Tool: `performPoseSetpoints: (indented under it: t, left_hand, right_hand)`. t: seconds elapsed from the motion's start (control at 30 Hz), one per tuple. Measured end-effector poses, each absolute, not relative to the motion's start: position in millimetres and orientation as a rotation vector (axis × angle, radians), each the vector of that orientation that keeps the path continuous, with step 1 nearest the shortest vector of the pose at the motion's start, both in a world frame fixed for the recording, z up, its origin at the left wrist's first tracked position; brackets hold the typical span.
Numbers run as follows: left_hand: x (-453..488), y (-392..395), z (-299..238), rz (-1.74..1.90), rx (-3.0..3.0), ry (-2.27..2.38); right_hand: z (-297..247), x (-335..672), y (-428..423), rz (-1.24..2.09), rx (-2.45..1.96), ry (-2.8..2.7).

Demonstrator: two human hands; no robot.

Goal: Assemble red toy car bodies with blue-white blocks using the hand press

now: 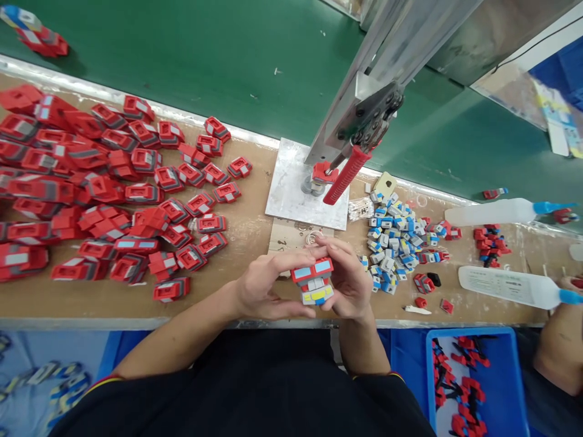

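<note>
Between my hands, just above the bench's front edge, is a red toy vehicle part [314,269] with light-blue window panels. A grey piece with yellow and blue patches [317,295] sits against its near side; I cannot tell how the two are joined. The fingers of my left hand [264,285] are closed on the left side of the red part. My right hand [353,282] grips the right side, its fingertips meeting the left ones at the top. Beyond them stands a lever press [359,145] with a red handle, a red part [325,173] under its plunger.
Many red vehicle parts [100,188] cover the bench's left side. Right of the metal base plate [286,194] lie small white, blue and yellow pieces [394,243]. Two plastic bottles [505,285] lie farther right, near another person's arm [562,346]. A blue bin [501,376] holds red-black parts.
</note>
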State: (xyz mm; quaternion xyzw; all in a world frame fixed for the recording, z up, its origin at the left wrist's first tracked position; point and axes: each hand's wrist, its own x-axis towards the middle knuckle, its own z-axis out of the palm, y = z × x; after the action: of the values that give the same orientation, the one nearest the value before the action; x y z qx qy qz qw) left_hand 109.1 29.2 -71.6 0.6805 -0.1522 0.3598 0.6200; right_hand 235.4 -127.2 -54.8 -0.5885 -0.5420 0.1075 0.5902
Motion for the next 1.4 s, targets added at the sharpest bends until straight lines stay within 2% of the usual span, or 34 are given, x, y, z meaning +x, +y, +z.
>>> performPoseSetpoints:
  t: [0.43,0.83,1.1,1.4]
  left_hand:
    - [109.2,27.6,-66.1,0.877,1.618,-0.260]
    - [115.9,32.0,-73.3,0.902,1.560,-0.318]
    - [125.4,34.8,-74.5,0.591,1.362,-0.206]
    - [146.5,112.2,-74.5,0.768,1.522,0.140]
  right_hand:
    - [-51.1,226.5,-126.0,0.130,-1.481,-1.240]
    - [-58.2,240.6,-135.0,0.114,-1.371,-1.332]
    - [-50.0,258.7,-122.8,-0.359,-1.548,-1.467]
    - [-9.6,329.1,-120.8,-0.060,-1.644,-1.343]
